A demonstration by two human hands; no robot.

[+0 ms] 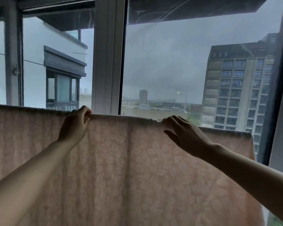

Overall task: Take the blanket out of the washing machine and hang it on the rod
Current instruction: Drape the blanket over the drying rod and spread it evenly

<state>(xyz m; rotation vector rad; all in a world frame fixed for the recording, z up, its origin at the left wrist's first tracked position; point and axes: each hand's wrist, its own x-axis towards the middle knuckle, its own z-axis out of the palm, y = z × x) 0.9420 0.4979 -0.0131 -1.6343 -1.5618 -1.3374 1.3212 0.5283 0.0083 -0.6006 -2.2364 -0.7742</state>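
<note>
My left hand pinches the top fold of the pale pink leaf-patterned blanket; my right hand rests on it, fingers spread and relaxed.

The blanket hangs draped along its top edge, the rod hidden beneath, before a tall glass window facing grey high-rise buildings.

The rod is hidden under the blanket, presumably running along the blanket's folded top edge, which slopes down toward the right. The pale pink, leaf-patterned blanket drapes over it and hangs down in a broad sheet, its right end stopping before the dark window frame.
</note>
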